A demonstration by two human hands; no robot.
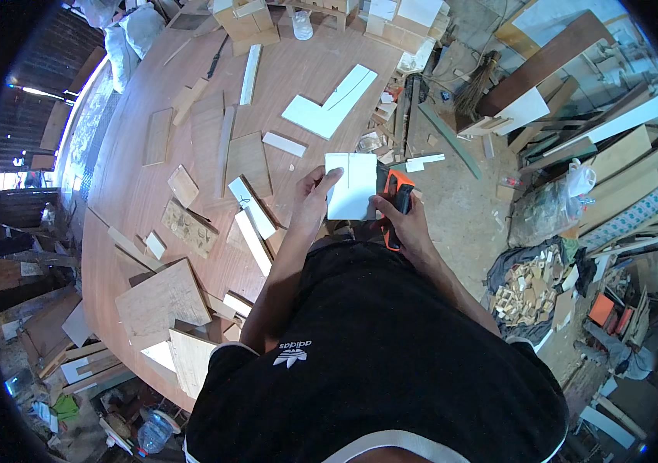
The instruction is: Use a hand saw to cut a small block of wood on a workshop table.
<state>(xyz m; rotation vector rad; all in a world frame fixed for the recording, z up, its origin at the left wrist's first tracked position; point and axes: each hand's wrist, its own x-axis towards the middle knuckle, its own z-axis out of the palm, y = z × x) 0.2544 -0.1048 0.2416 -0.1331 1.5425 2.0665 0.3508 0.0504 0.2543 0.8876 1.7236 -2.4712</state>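
A small white rectangular board (351,193) with a dark line marked down from its top edge is held up in front of my body. My left hand (315,197) grips its left side, thumb on the face and fingers behind. At the board's lower right edge, the thumb of my right hand (406,220) presses against it. The same hand is closed round a tool with an orange and black handle (400,185). Most of that tool is hidden behind the board and my fingers, so its kind is unclear.
A brown worktable (124,193) to the left carries wood offcuts, an L-shaped white board (330,104) and a glass jar (302,27). On the floor at right lie a sack of wood scraps (529,285), a clear plastic bag (549,212) and leaning planks (614,185).
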